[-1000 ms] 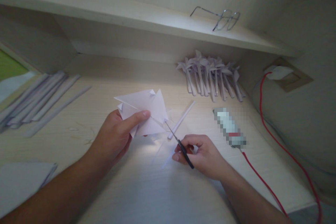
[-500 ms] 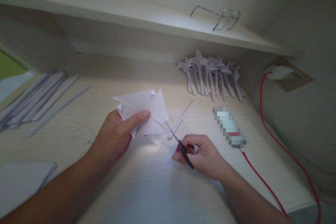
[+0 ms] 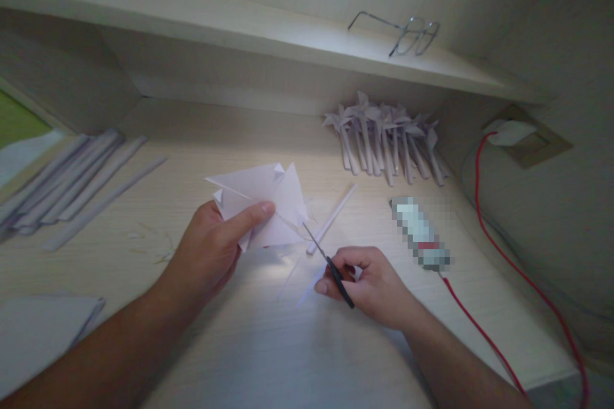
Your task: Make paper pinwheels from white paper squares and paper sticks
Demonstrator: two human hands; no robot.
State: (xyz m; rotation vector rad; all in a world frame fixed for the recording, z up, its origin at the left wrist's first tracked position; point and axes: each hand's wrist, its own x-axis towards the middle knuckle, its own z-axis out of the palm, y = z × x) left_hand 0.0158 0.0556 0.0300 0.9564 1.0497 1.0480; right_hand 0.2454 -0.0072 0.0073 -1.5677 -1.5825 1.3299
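Scissors [image 3: 330, 265] sat in the right hand [image 3: 371, 284], fingers closed through the handles, blades meeting the edge of the paper [image 3: 261, 204]. The left hand [image 3: 215, 249] pinched that folded sheet, thumb on top, above the middle of the desk [image 3: 268, 345]. Cutting looked underway; a clean next snip would need the sheet held steady. A stick [image 3: 332, 217] lay just beside.

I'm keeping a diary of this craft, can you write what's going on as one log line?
left hand: holds folded paper | right hand: holds scissors, tips at paper edge | paper stick beside
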